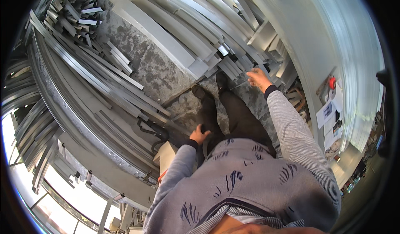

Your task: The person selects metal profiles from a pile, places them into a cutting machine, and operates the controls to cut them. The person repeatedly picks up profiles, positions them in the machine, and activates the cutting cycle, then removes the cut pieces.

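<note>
My left hand [199, 135] hangs beside my left thigh, its fingers curled. A small dark patch shows between its finger and thumb, too small to name. Out to the right, my right hand [259, 80] is held away from my body, its fingers loosely bent and slightly apart, with nothing visible in them. It is nearest to the cut ends of metal profiles [273, 46], and I cannot tell whether it touches them. Ahead of my shoes lies a stack of long silvery profiles [156, 36] on the floor.
Long metal bars [89, 73] lie along a rack on the left. Short offcuts [73, 15] are heaped at the far left. A tall stack of pale sheets or profiles [312, 38] curves along the right, with papers [329, 117] and a red round object [332, 83] on it. Stained concrete floor [146, 65] lies between.
</note>
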A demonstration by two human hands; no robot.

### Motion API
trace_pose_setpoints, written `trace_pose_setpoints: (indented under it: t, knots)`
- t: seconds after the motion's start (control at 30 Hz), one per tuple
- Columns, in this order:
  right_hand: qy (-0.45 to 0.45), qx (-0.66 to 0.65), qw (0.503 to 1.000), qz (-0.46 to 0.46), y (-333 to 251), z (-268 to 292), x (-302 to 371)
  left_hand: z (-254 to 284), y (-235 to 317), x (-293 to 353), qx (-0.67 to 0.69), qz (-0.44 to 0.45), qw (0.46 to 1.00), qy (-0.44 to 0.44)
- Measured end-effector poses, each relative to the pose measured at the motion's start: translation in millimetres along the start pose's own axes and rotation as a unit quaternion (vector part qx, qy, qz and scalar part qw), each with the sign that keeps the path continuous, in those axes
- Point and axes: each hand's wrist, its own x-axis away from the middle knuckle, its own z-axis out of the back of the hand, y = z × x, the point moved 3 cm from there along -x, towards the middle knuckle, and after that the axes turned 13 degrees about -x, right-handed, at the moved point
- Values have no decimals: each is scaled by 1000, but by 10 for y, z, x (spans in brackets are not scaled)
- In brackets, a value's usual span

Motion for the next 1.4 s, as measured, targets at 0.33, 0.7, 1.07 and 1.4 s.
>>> trace_pose_setpoints:
  t: [0.33,0.7,1.07,1.4]
  knots:
    - [-20,-37,999,-1,-362,-1366,-2356,-157,509,-289,-70,92,993,-3]
    - [7,-113,988,104,-209,-1693,-3267,151,596,-412,-71,87,990,81]
    - [17,-249,968,12,-688,-1468,-2850,341,597,-617,-99,78,990,59]
    - [-33,-353,921,-160,-611,-1396,-2501,1697,1451,-1347,27,-139,962,232]
